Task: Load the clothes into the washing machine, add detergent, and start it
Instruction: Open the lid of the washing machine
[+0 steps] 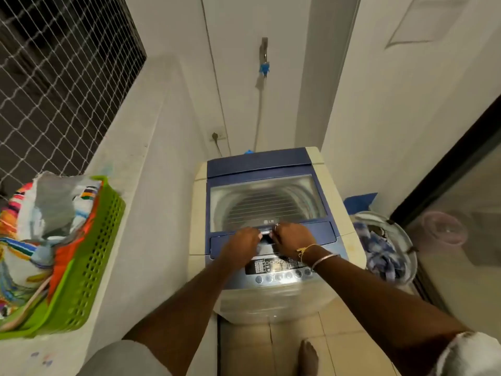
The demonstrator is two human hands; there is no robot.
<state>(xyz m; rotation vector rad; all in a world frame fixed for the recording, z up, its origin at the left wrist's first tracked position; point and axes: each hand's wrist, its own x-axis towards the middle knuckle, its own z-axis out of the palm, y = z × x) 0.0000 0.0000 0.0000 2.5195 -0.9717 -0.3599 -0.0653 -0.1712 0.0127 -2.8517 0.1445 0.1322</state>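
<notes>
— Head view: left grip (242, 246) and right grip (291, 237) both seem curled on the lid handle (265, 236) of the closed washing machine (257, 162); clothes (40, 213) sit in the green basket (89, 267)
— Risk: a shallow hold slips, and the lid drops back shut

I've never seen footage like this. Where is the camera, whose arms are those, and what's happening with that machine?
There is no robot here. A person wears a camera on the head, so you look down along their own arms. In front stands a top-loading washing machine, its windowed lid closed. The left hand and right hand both curl round the handle at the lid's front edge. A green basket of colourful clothes sits on the ledge to the left. More laundry lies to the right.
</notes>
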